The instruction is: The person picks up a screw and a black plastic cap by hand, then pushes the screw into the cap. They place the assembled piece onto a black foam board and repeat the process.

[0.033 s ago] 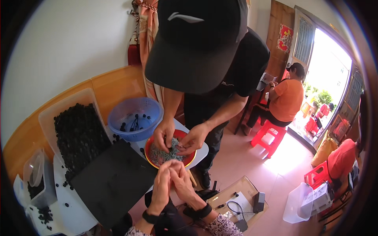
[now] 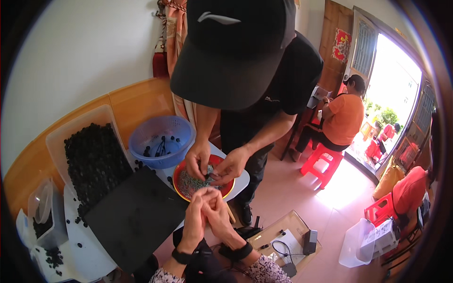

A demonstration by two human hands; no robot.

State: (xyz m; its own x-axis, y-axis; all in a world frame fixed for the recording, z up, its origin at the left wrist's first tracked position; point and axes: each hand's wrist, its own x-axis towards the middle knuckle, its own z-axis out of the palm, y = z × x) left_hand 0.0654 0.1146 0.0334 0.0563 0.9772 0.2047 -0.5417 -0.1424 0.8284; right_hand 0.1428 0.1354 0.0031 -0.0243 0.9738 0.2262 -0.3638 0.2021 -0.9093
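Meeting with fingers bent, the left hand [image 2: 193, 219] and right hand [image 2: 218, 216] were half closed against each other; whether they held anything I could not tell. Just beyond them stood the red bowl [image 2: 216, 159], holding small grey pieces [image 2: 190, 185], under a co-worker's hands [image 2: 233, 165]. Left of the left hand lay a black sheet [image 2: 137, 217].

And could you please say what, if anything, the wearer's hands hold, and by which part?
It cannot be told: the left hand and right hand meet, hiding anything between them.
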